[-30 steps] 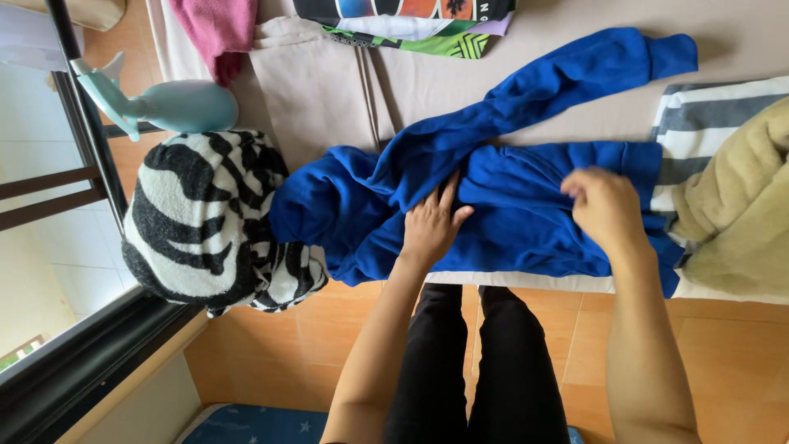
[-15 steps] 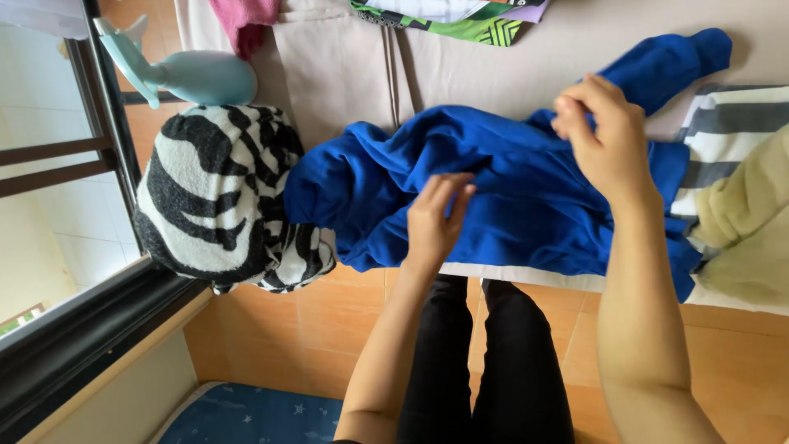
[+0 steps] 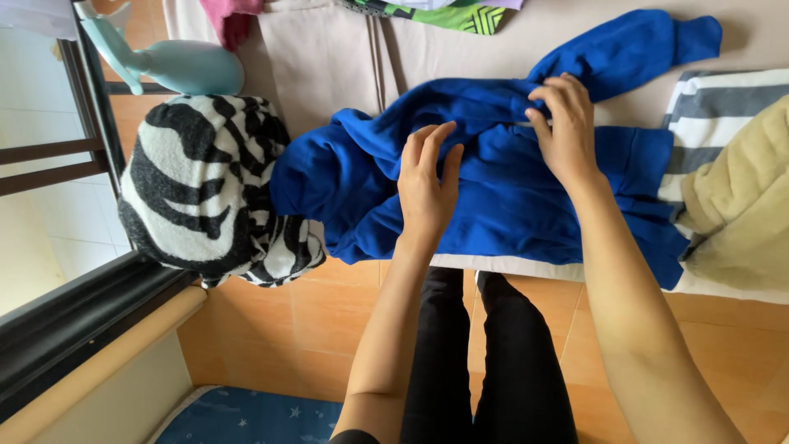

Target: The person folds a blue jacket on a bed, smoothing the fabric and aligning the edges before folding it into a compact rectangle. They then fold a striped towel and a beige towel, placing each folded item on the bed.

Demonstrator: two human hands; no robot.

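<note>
A bright blue hooded sweatshirt (image 3: 526,214) lies spread on the bed's beige sheet (image 3: 329,57), its hood at the left and one sleeve (image 3: 625,49) stretched up to the right. My left hand (image 3: 427,181) rests flat on the middle of the garment with fingers apart. My right hand (image 3: 563,127) presses on a fold of blue fabric higher up, fingers curled at the fold's edge; I cannot tell whether it pinches the cloth.
A zebra-striped cushion (image 3: 205,189) lies at the bed's left end, with a pale teal whale toy (image 3: 173,62) above it. A striped blanket (image 3: 723,107) and a cream blanket (image 3: 748,205) sit at the right. Other clothes lie along the top edge. Below are my black-clad legs (image 3: 485,353), orange floor tiles and a blue mat (image 3: 246,415).
My right hand lifted from the sweatshirt's right side, then came down on a fold near its upper middle. My left hand stayed on the middle and spread flatter.
</note>
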